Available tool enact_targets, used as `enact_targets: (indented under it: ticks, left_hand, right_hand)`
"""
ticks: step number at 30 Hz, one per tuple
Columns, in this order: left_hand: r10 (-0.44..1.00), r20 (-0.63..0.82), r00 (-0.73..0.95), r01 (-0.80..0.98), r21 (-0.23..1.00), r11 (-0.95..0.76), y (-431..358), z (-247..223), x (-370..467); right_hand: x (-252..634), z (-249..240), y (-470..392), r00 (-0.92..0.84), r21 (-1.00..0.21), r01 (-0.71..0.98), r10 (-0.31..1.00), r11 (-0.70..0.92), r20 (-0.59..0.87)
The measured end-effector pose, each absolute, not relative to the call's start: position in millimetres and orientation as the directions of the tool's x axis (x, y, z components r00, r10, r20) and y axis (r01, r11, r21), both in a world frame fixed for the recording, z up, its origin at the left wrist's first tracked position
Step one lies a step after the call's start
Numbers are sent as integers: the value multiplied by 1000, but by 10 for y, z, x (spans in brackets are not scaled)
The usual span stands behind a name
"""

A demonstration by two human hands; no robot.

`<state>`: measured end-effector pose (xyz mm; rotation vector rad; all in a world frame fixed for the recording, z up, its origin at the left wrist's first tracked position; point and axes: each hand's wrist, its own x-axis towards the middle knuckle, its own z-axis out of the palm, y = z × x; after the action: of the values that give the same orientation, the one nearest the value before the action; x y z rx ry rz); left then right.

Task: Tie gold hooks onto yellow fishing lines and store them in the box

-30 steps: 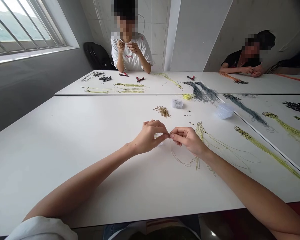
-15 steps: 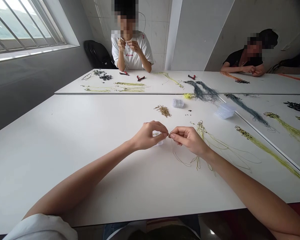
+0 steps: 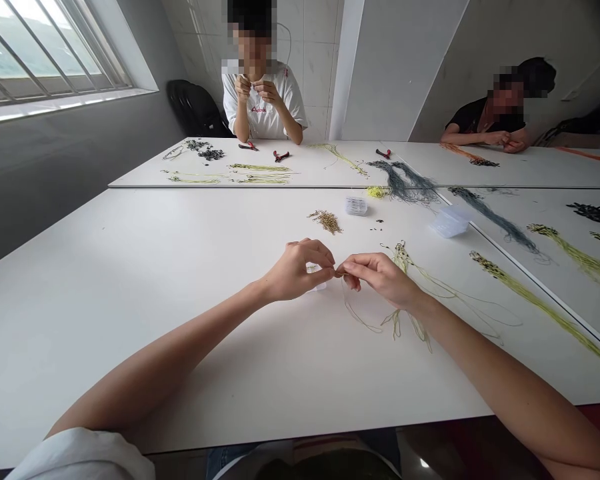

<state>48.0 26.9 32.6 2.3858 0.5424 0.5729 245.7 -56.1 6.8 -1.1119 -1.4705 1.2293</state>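
Observation:
My left hand and my right hand meet fingertip to fingertip above the white table. Thumb and forefinger of the left hand pinch something too small to make out. The right fingers are closed on a thin yellow-green cord, whose loop hangs down to the tabletop. Partly behind the left hand sits a small clear plastic box. Close beyond my right wrist lies a bundle of yellow-green cords with dark metal ends.
Farther back lie a pile of small brass-coloured pieces, a clear compartment box, another clear box and grey cord bundles. More yellow-green cords stretch along the right. Two people sit across the table, near pliers.
My right fingertips have shifted slightly and straightened at the pinch, and a short stretch of cord now shows between the hands. The left hand has barely moved.

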Motion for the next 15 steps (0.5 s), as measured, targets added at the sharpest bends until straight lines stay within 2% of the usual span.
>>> enact_targets:
  ticks: [3,9,12,15]
  left_hand:
    - [513,268,816,241,648,-722,263,350,481]
    - [470,277,838,203,642,-739,224,332,488]
    - [483,269,833,240,610,-755,199,302,501]
    - [579,282,765,330,602,-728,184,264,521]
  right_hand:
    - [2526,66,-529,-239,-1000,6,971,6,4]
    - [2592,60,-489,-216,-994,-30,972,-105,-96]
    - [2554,93,-513,-161,-999,26,986,-34,-37]
    - [2464,137,-570,-72,-989,125,995,78,69]
